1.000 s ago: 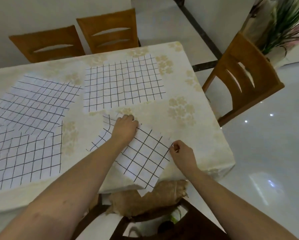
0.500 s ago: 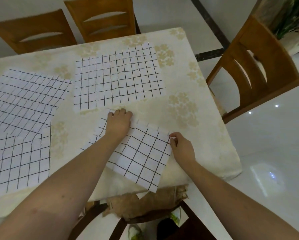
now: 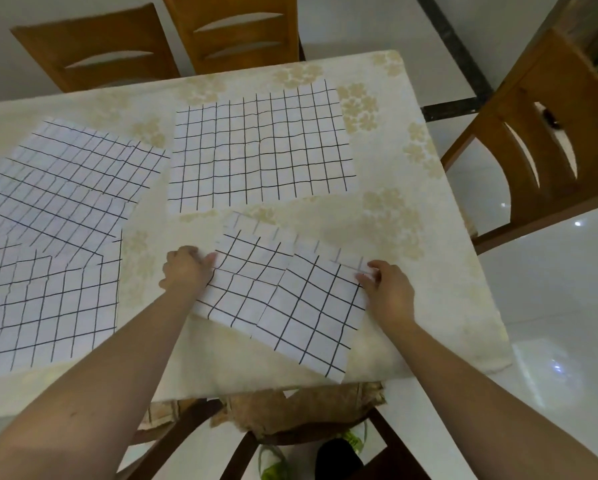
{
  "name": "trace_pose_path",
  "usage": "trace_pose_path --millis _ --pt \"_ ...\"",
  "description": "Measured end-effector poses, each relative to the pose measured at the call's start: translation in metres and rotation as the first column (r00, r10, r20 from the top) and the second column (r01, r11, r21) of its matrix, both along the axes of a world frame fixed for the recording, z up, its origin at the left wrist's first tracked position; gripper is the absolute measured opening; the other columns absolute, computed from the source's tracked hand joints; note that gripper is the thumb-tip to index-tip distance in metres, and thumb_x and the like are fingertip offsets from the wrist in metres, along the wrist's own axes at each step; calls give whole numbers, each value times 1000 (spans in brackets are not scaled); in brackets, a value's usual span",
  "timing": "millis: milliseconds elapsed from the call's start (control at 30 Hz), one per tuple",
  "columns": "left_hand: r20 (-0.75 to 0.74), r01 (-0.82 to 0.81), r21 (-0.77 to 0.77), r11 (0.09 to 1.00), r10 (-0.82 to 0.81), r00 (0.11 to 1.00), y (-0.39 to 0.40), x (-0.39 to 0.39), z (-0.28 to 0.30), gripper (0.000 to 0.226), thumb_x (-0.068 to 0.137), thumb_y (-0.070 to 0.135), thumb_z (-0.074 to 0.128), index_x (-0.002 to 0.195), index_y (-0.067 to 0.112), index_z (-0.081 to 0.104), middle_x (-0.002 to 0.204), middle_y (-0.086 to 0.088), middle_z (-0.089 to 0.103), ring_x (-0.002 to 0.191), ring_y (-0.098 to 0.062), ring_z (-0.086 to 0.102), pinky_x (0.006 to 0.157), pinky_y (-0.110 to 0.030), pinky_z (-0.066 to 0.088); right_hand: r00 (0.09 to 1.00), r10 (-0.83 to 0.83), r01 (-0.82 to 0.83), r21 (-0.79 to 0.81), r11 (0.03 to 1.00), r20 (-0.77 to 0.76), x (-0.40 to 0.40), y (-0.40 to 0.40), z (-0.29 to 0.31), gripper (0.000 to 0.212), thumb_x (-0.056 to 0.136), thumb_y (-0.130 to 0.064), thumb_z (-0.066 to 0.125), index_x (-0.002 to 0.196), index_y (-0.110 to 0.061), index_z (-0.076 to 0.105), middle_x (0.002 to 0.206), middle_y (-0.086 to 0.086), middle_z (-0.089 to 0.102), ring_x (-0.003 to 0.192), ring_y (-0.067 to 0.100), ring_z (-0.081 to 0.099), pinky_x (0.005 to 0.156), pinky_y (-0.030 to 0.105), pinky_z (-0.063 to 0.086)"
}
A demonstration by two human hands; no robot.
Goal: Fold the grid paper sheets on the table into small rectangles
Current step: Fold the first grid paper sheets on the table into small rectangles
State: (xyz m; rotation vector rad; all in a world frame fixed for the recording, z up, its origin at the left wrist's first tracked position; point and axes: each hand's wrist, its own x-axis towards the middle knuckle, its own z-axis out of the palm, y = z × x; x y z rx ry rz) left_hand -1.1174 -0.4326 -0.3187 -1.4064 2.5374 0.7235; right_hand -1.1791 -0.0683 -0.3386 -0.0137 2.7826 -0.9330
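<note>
1. Looking down at the table (image 3: 439, 271), we see the folded grid sheet (image 3: 290, 299) lying skewed near the front edge, directly between the two hands.
2. Our left hand (image 3: 186, 270) sits at the sheet's left edge, fingers curled with the tips touching the paper — whether they pinch it or only press it we cannot tell.
3. Our right hand (image 3: 389, 289) is at the sheet's right corner, fingertips bunched on that edge where a paler strip of the layer beneath shows; a true pinch cannot be made out.
4. Compared with a second ago, the left hand has come off the top of the sheet and moved to its left edge, while the right hand is on the same corner as before.
5. Three flat grid sheets lie apart from the work — one behind (image 3: 259, 150), one at far left (image 3: 65, 181), one at near left (image 3: 48, 306), the last two overlapping.
6. Wooden chairs stand behind (image 3: 96, 53) (image 3: 235, 32) and to the right (image 3: 546, 140).
</note>
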Motion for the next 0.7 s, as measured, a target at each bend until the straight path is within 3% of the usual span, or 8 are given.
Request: trace_pose_path --millis 67,167,300,367,500,600,700 --pt "-31 27 97 995 -24 999 -7 -3 -1 58 83 53 66 124 14 57 125 -10 61 118 -34 54 100 -48 43 999 26 -28 49 998 46 -1 -1 3 55 83 -53 66 126 -20 56 110 4 59 101 25 56 86 39 47" --pt "10 128 144 981 -130 991 -7 -10 2 48 89 39 66 122 4 62 121 -12 65 116 -33 58 100 -39 44 996 25 -31 72 997 87 -5 -3 6 62 77 -46 74 129 -22 51 115 5 56 106 28 56 86 40 44" --pt "52 122 122 985 -129 990 -3 -10 1 24 89 37 65 100 16 66 111 -11 68 107 -33 61 96 -42 48 991 1 -15 102 995 135 -14 -5 9 67 74 -44 78 130 -23 47 119 7 56 108 30 56 87 40 44" --pt "1 115 128 985 -116 993 -2 -8 0 20 90 37 63 93 18 62 107 -9 67 106 -33 60 95 -40 47 987 1 -24 144 989 160 -19 -5 10 66 72 -47 78 126 -23 48 120 6 55 109 29 54 88 39 43" --pt "-169 131 145 981 -106 980 6 -6 12 34 92 29 63 114 4 57 112 -12 64 107 -32 58 87 -33 41 971 -2 -63 265 962 239 -30 -8 17 49 73 -51 76 105 -20 57 117 7 51 108 29 52 88 38 43" --pt "-264 121 222 968 -59 963 8 -1 20 35 89 25 67 118 7 57 114 -12 63 104 -28 61 84 -29 41 977 6 -42 167 985 215 -30 -8 19 28 80 -38 75 86 -21 53 95 1 53 96 28 57 76 31 41" --pt "-280 111 261 959 -35 959 10 5 21 38 90 26 67 123 9 59 115 -13 63 96 -23 60 84 -28 42 971 -47 71 -93 993 234 -25 -6 20 26 83 -23 74 94 -19 51 85 -4 53 83 21 56 72 26 39"
